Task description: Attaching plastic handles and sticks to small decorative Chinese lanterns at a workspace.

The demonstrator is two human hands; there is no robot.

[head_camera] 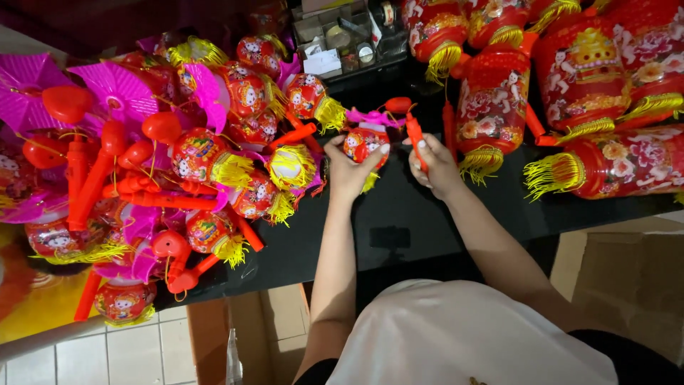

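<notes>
My left hand (349,173) grips a small round red toy lantern (362,142) with a yellow tassel and a pink top, held above the black tabletop (399,214). My right hand (436,165) holds the lantern's orange-red plastic handle stick (415,139), just right of the lantern. Both hands are close together at the table's middle.
A big pile of similar small lanterns (214,157) with orange handles and pink fans fills the left side. Large red lanterns (584,78) with yellow tassels lie at the right. A grey organiser tray (342,36) sits at the back. Cardboard boxes (627,278) stand below.
</notes>
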